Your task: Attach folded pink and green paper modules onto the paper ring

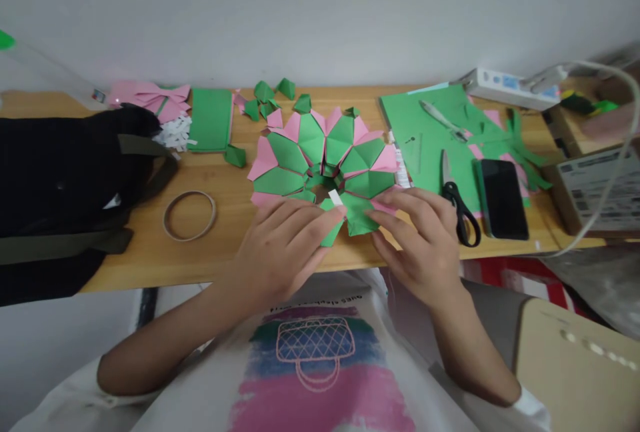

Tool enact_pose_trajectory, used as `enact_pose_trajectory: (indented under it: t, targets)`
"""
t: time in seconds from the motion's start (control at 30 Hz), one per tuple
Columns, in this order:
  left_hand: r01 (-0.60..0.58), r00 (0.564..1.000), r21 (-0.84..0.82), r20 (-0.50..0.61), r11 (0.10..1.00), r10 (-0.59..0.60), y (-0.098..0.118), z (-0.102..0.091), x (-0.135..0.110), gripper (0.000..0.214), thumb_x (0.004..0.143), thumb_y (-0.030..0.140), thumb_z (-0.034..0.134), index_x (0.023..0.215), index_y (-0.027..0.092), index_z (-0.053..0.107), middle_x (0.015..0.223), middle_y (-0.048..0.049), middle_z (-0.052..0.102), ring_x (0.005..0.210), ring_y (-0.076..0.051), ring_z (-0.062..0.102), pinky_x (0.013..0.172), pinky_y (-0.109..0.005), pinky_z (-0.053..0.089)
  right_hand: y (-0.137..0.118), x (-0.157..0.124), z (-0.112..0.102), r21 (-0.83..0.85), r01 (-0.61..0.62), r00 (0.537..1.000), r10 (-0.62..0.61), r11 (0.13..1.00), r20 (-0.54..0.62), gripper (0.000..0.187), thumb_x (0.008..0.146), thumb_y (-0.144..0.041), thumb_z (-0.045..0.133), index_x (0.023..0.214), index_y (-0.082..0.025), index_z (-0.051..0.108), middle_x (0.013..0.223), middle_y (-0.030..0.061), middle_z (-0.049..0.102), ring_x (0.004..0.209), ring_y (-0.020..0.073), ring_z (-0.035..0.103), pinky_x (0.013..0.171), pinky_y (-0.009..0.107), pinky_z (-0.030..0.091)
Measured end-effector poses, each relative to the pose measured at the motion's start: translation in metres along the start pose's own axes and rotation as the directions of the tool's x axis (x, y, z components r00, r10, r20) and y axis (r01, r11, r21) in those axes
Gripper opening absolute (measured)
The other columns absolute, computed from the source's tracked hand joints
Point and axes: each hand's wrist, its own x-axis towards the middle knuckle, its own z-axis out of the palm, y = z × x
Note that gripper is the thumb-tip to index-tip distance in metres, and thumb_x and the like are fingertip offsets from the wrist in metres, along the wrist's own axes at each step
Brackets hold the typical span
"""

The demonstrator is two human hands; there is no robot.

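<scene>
A ring-shaped paper flower (310,139) with green petals and pink points lies on the table in front of me. My left hand (285,242) rests over its near left side, thumb and forefinger pinched at a green fold. Beside those fingertips a small white strip (335,197) sticks up; whether the fingers hold it or the fold, I cannot tell. With my right hand (420,235) I grip the near right edge of the flower, fingers on a green petal (360,214). The hands cover part of the near rim.
Several folded green pieces (270,93) lie behind the flower. Left are a tape roll (189,216), green paper stack (211,120), white scraps (176,132) and black bag (65,185). Right are green sheets (430,152), scissors (457,209), a phone (503,199) and power strip (510,87).
</scene>
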Motion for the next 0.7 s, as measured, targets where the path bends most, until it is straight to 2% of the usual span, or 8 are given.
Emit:
enact_pose_trajectory:
  t: [0.3, 0.43, 0.5, 0.53, 0.57, 0.63, 0.7]
  targets:
    - [0.046, 0.999, -0.035, 0.006, 0.998, -0.045, 0.000, -0.002, -0.003, 0.030, 0.096, 0.030, 0.053, 0.123, 0.017, 0.049, 0.104, -0.0069, 0.069, 0.098, -0.022, 0.064, 0.092, -0.037, 0.044, 0.001, -0.009, 0.004, 0.059, -0.036, 0.999, 0.036, 0.998, 0.004, 0.029, 0.084, -0.006, 0.062, 0.110, -0.019, 0.059, 0.112, 0.0103, 0.066, 0.108, 0.0273, 0.057, 0.090, 0.044, 0.047]
    - [0.104, 0.989, -0.067, -0.098, 0.992, -0.110, -0.001, -0.011, -0.018, 0.034, 0.097, 0.037, 0.052, 0.125, 0.018, 0.049, 0.107, -0.0076, 0.069, 0.102, -0.021, 0.064, 0.096, -0.036, 0.045, 0.003, -0.018, 0.002, 0.099, -0.013, 0.999, 0.010, 0.995, 0.033, 0.034, 0.085, -0.007, 0.054, 0.118, -0.014, 0.058, 0.115, 0.0139, 0.063, 0.109, 0.0293, 0.056, 0.095, 0.048, 0.042]
    - [0.244, 0.954, -0.042, -0.169, 0.969, -0.247, -0.013, -0.015, -0.029, 0.031, 0.097, 0.035, 0.049, 0.125, 0.021, 0.049, 0.108, -0.0067, 0.069, 0.104, -0.021, 0.064, 0.094, -0.035, 0.048, 0.006, -0.021, 0.003, 0.090, -0.007, 1.000, 0.008, 0.996, -0.017, 0.031, 0.086, -0.008, 0.051, 0.116, -0.013, 0.058, 0.113, 0.0144, 0.061, 0.107, 0.0283, 0.056, 0.093, 0.045, 0.041]
    - [0.351, 0.916, -0.010, -0.202, 0.936, -0.346, -0.024, -0.016, -0.033, 0.029, 0.096, 0.034, 0.049, 0.123, 0.024, 0.051, 0.110, -0.0051, 0.069, 0.104, -0.021, 0.064, 0.094, -0.035, 0.049, 0.008, -0.022, 0.004, 0.072, -0.015, 0.998, 0.019, 0.997, -0.063, 0.029, 0.086, -0.009, 0.051, 0.114, -0.012, 0.058, 0.111, 0.0141, 0.061, 0.106, 0.0274, 0.056, 0.091, 0.043, 0.042]
    - [0.424, 0.878, 0.011, -0.251, 0.906, -0.408, -0.037, -0.018, -0.037, 0.028, 0.096, 0.030, 0.046, 0.122, 0.022, 0.051, 0.113, -0.0075, 0.068, 0.107, -0.023, 0.064, 0.096, -0.038, 0.049, 0.009, -0.023, 0.005, 0.061, -0.019, 0.996, 0.025, 0.998, -0.088, 0.027, 0.087, -0.010, 0.051, 0.114, -0.012, 0.057, 0.109, 0.0141, 0.061, 0.104, 0.0268, 0.056, 0.089, 0.041, 0.042]
    - [0.515, 0.831, 0.021, -0.258, 0.857, -0.493, -0.069, -0.019, -0.037, 0.031, 0.094, 0.023, 0.043, 0.124, 0.017, 0.050, 0.117, -0.0126, 0.067, 0.110, -0.026, 0.063, 0.096, -0.043, 0.049, 0.010, -0.023, 0.006, 0.035, -0.031, 0.992, 0.035, 0.999, -0.124, 0.026, 0.088, -0.012, 0.051, 0.114, -0.012, 0.056, 0.107, 0.0136, 0.061, 0.101, 0.0256, 0.057, 0.087, 0.039, 0.043]
    - [0.558, 0.812, 0.004, -0.210, 0.830, -0.545, -0.103, -0.019, -0.029, 0.038, 0.091, 0.020, 0.044, 0.128, 0.017, 0.047, 0.108, -0.0099, 0.070, 0.102, -0.024, 0.067, 0.091, -0.041, 0.052, 0.009, -0.021, 0.006, 0.019, -0.054, 0.988, 0.056, 0.998, -0.142, 0.027, 0.089, -0.013, 0.050, 0.115, -0.014, 0.056, 0.106, 0.0125, 0.061, 0.099, 0.0243, 0.058, 0.085, 0.037, 0.044]
